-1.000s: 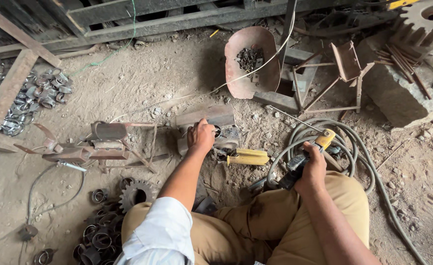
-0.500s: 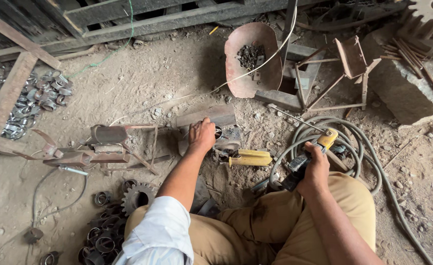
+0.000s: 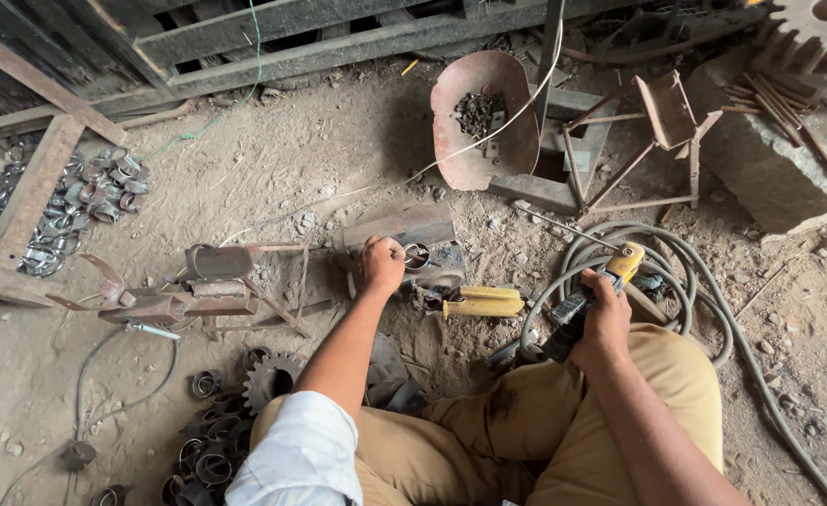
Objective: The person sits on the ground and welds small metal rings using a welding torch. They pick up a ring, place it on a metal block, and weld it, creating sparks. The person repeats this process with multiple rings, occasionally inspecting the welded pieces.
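My left hand [image 3: 382, 264] is clenched on one small metal ring [image 3: 416, 255], pinning it on the steel plate [image 3: 404, 227] near the middle of the dirt floor [image 3: 273, 159]. My right hand [image 3: 605, 314] is wrapped around the yellow-black power tool [image 3: 589, 295], above my right knee. One yellow handle [image 3: 482, 303] lies between my hands. Coiled hose [image 3: 676, 281] crowds the right side. Ring pile [image 3: 76, 192] at the floor's left edge, one gear [image 3: 271, 377] by my left knee. Open dirt ahead of the plate.
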